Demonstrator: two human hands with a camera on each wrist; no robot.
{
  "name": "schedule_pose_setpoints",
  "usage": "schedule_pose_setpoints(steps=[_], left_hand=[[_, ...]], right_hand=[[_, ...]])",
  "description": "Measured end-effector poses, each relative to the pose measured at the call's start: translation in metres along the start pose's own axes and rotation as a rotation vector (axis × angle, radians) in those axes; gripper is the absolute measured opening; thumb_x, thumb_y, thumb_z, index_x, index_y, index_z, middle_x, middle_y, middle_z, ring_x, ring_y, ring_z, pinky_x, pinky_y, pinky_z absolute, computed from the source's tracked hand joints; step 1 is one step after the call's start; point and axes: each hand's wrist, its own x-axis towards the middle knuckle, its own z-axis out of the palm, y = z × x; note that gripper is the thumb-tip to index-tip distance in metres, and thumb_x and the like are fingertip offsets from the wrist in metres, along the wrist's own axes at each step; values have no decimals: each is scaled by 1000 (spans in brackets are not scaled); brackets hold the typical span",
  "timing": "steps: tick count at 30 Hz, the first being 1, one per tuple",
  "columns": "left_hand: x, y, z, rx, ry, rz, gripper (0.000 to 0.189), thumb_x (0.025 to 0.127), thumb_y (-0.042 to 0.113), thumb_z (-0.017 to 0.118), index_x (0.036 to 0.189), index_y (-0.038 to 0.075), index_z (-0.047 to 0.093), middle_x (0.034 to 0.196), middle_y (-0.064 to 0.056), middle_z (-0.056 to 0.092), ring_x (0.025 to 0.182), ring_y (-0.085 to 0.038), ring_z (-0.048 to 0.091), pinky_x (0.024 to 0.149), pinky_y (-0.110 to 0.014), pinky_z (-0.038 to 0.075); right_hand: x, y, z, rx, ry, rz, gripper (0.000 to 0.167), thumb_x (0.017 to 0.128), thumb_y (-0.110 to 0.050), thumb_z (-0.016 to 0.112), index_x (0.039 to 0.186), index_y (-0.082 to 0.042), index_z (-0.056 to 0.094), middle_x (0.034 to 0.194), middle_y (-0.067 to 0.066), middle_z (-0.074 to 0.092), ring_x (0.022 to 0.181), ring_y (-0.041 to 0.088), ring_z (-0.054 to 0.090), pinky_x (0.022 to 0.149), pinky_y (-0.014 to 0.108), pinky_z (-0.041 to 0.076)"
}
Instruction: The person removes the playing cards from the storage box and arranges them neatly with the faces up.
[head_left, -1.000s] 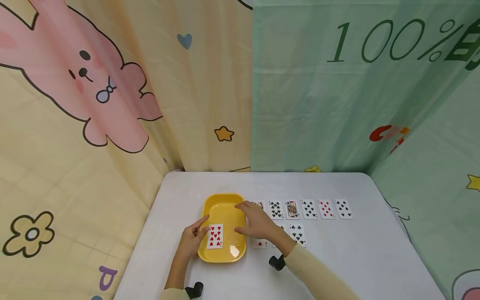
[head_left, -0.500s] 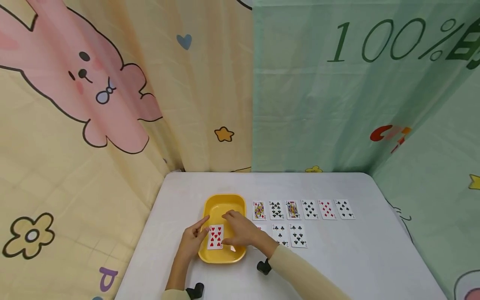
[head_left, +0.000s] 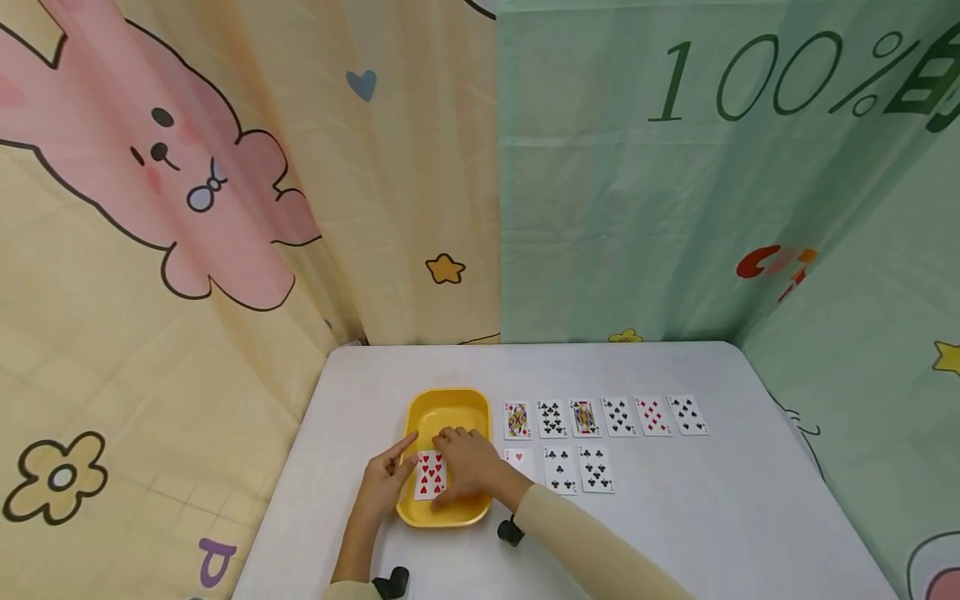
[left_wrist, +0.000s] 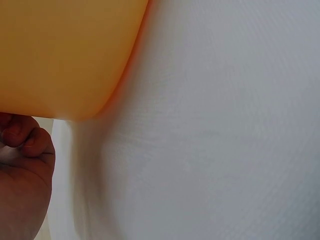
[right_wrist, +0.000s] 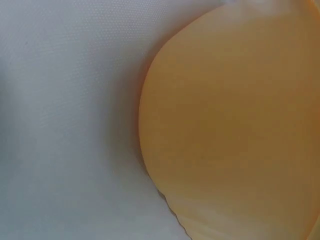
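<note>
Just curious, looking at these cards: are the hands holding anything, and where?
Both hands touch the heart card in the yellow tray: left hand at its left edge, right hand over its right side. A real grip cannot be told.

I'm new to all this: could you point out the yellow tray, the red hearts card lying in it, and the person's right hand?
yellow tray (head_left: 448, 402): head view, bare far rim.
red hearts card (head_left: 428, 477): head view, its face.
right hand (head_left: 463, 465): head view, back of hand.
</note>
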Motion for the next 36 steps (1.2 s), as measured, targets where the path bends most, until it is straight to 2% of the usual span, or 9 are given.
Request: schedule_pose_setpoints(steps=[3, 5, 13, 23, 29, 36], left_hand=[[-1, 0, 0, 2, -6, -6, 45, 101, 19, 67, 144, 30, 62, 78, 1, 36, 59, -7, 35, 50, -21, 34], [-1, 0, 0, 8, -4, -5, 45, 101, 20, 67, 144, 30, 62, 78, 0, 38, 58, -7, 35, 50, -21, 34], [1, 1, 0, 15, 7, -14, 44, 101, 20, 67, 143, 33, 63, 77, 0, 38, 58, -9, 36, 49, -21, 34], [1, -2, 1, -5, -7, -35, 45, 101, 20, 67, 144, 33, 62, 81, -1, 40, 59, -8, 37, 51, -20, 36], [1, -1, 1, -3, 0, -29, 44, 102, 19, 66, 142, 34, 63, 76, 0, 37, 60, -10, 36, 51, -20, 34], [0, 1, 1, 13, 11, -36, 44, 100, 20, 67, 143, 33, 63, 78, -1, 39, 61, -12, 39, 51, -21, 36]], right_hand=[[1, -2, 3, -58, -25, 13, 113, 65, -88, 71, 151, -20, 48, 150, -2, 50, 135, 21, 49, 116, 46, 40], [1, -4, 3, -82, -27, 16, 111, 64, -88, 73, 149, -20, 50, 148, -2, 51, 132, 20, 49, 115, 45, 41], [3, -8, 1, -112, -11, 0, 84, 72, -77, 76, 133, -22, 65, 137, -2, 58, 121, 18, 54, 107, 38, 45], [0, -6, 0, -34, -11, -11, 84, 71, -70, 81, 139, -25, 61, 136, -3, 58, 122, 17, 53, 109, 38, 43], [-8, -2, -15, -6, 5, 7, 87, 72, -64, 85, 142, -21, 58, 140, -3, 57, 127, 18, 52, 113, 40, 42], [-24, 19, -32, 56, 98, -8, 87, 70, -62, 88, 140, -18, 60, 136, -2, 59, 123, 17, 54, 108, 35, 46]])
